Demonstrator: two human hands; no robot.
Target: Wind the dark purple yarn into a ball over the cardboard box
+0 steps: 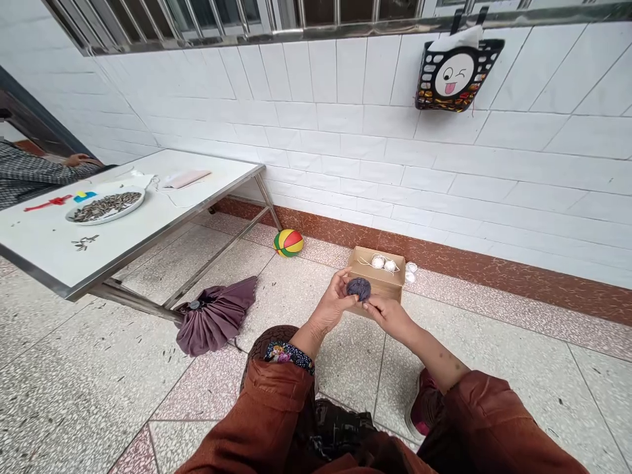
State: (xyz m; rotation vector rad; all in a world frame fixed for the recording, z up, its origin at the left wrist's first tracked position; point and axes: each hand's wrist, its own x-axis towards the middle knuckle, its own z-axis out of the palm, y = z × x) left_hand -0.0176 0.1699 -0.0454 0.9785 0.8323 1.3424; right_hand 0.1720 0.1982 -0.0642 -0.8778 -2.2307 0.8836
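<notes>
A small ball of dark purple-grey yarn [359,288] is held up in front of me, above the near edge of an open cardboard box [378,289]. My left hand [332,304] is closed around its left side, thumb below and fingers above. At its lower right, my right hand [390,315] pinches with thumb and forefinger, touching the ball or its strand; which one I cannot tell. Two white yarn balls [384,263] with loose ends lie in the box. The box stands on the floor near the wall.
On the left stands a white table [39,260] with a plate of sunflower seeds [106,207]. Below lies a folded purple umbrella [214,316]. A striped ball [288,243] rests near the wall. A black basket [459,76] hangs there. Another person's arm [49,172] shows behind the table.
</notes>
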